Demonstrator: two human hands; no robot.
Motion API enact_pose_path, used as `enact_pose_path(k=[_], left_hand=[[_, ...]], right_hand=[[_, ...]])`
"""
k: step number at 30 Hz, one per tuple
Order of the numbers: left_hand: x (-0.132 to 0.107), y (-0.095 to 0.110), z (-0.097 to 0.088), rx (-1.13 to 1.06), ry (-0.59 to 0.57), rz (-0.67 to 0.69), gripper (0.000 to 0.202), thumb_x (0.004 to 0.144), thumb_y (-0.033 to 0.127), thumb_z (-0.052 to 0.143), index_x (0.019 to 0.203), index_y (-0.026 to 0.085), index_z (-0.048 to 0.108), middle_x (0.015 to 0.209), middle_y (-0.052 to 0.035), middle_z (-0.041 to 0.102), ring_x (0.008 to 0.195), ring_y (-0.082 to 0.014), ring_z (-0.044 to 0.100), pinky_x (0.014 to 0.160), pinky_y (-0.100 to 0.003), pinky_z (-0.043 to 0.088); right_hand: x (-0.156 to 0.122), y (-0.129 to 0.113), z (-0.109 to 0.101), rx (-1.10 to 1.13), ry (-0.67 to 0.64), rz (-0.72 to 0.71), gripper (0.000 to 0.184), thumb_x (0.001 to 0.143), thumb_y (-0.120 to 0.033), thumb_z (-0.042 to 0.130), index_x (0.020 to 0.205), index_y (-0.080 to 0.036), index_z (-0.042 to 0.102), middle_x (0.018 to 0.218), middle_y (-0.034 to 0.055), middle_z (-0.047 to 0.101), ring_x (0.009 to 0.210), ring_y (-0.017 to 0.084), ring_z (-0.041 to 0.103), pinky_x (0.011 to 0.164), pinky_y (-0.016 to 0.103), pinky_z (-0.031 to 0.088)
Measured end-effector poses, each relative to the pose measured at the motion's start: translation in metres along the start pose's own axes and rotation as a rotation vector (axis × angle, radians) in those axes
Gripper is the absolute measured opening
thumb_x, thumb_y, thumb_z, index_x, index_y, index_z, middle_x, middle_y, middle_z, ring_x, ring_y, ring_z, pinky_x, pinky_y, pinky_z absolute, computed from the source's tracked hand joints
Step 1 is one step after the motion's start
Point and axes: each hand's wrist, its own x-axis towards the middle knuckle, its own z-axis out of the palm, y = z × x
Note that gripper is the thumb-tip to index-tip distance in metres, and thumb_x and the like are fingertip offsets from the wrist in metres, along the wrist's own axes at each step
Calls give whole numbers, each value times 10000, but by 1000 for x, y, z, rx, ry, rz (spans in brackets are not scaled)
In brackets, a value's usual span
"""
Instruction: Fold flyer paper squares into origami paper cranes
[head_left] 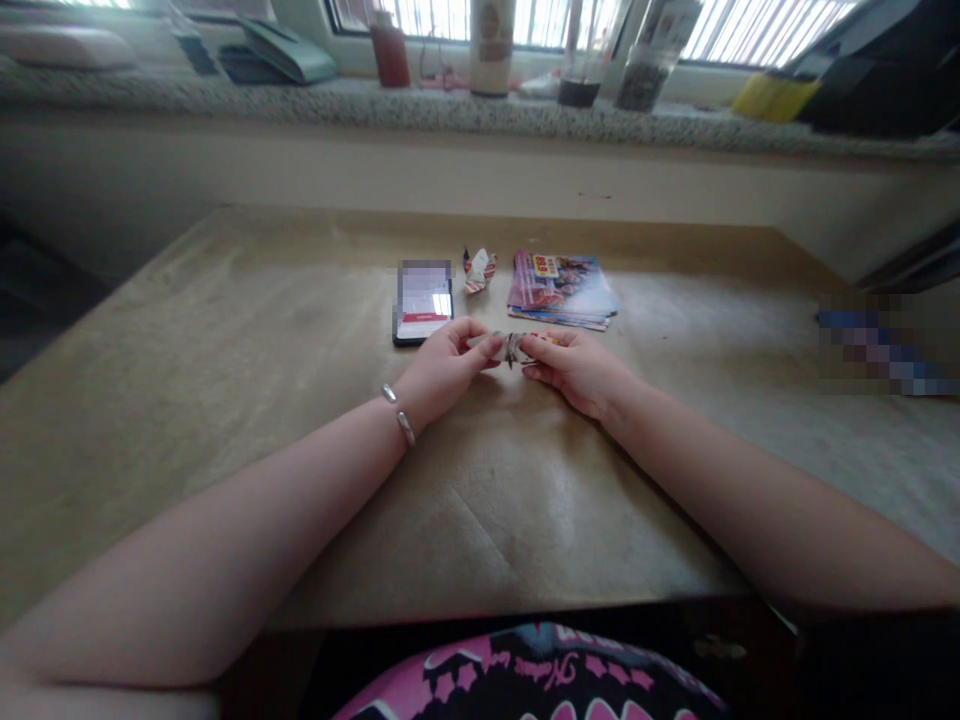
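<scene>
Between my two hands, low over the middle of the table, is a small piece of folded printed paper (512,348). My left hand (455,355), with a silver bangle at its wrist, pinches the paper's left end. Its right end is pinched between the thumb and fingers of my right hand (574,365). Much of the paper is hidden by my fingers. Just beyond lies a folded paper figure (478,270) with red and white patterns. A phone (424,302) with a lit screen lies by my left hand, and a stack of colourful printed leaflets (566,285) lies beyond my right.
The tan table (225,400) reaches to the wall below a speckled stone windowsill (315,105). On the sill stand a red bottle (390,50), a pale cylindrical container (492,48), jars, a yellow object (776,97) and a dark bulky item (885,75). A blurred-out patch (885,350) is at right.
</scene>
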Motion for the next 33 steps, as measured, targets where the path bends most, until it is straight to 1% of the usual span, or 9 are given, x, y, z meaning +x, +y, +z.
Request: enact_pose_path(k=[3, 7, 12, 14, 16, 19, 22, 28, 33], left_hand=[[-1, 2, 0, 40, -45, 15, 409, 759, 545, 683, 798, 165, 536, 719, 14, 608, 669, -105, 591, 639, -219, 461], [-3, 7, -1, 135, -78, 25, 446, 769, 601, 636, 789, 161, 568, 697, 2, 608, 667, -118, 582, 606, -217, 426], [-4, 9, 0, 147, -51, 15, 456, 768, 618, 627, 788, 164, 590, 699, -7, 610, 670, -131, 590, 606, -228, 424], [-3, 8, -1, 125, -38, 26, 449, 772, 612, 626, 769, 164, 588, 683, -3, 598, 647, -120, 567, 614, -230, 427], [-2, 6, -1, 64, -47, 22, 447, 753, 607, 649, 740, 166, 575, 663, 9, 578, 615, -104, 536, 608, -224, 428], [0, 3, -1, -82, -62, 3, 432, 715, 580, 696, 731, 167, 569, 688, 20, 574, 609, -83, 518, 612, -206, 437], [2, 1, -1, -165, -63, -23, 413, 698, 548, 721, 729, 165, 571, 711, 23, 578, 623, -73, 519, 629, -194, 442], [3, 1, -2, -206, -49, -75, 402, 676, 517, 742, 727, 159, 567, 728, 13, 580, 628, -74, 517, 630, -199, 441], [3, 2, -2, -206, -27, -97, 340, 724, 465, 716, 713, 159, 567, 680, 16, 545, 589, -70, 485, 582, -189, 418]], right_hand=[[0, 0, 1, 3, -16, 4, 403, 493, -467, 888, 703, -188, 688, 763, -10, 689, 688, 77, 591, 619, 173, 495], [0, 0, 2, -28, -16, -18, 408, 516, -489, 871, 697, -177, 680, 723, -16, 674, 652, 68, 574, 564, 161, 467], [-1, -1, 3, -103, -16, 8, 387, 573, -487, 842, 721, -174, 670, 637, -24, 618, 574, 69, 527, 483, 173, 413], [-2, -2, 3, -100, -16, 5, 374, 592, -483, 834, 702, -178, 647, 590, -39, 577, 539, 63, 493, 474, 176, 393], [-4, -3, 3, -51, -16, -4, 381, 569, -472, 849, 677, -184, 625, 595, -49, 568, 527, 53, 478, 477, 172, 385], [-5, -4, 2, 41, -20, 1, 397, 509, -446, 879, 680, -194, 626, 670, -46, 614, 563, 52, 514, 507, 164, 410], [-6, -5, 2, 72, -33, 1, 391, 496, -427, 885, 668, -198, 619, 700, -39, 643, 605, 63, 558, 526, 160, 432], [-3, -4, -1, 40, -54, 17, 323, 588, -381, 847, 701, -196, 607, 727, -28, 656, 611, 76, 595, 488, 169, 433], [-1, -3, -4, -10, -27, -8, 262, 657, -379, 802, 744, -201, 632, 749, -5, 672, 621, 98, 610, 469, 198, 422]])
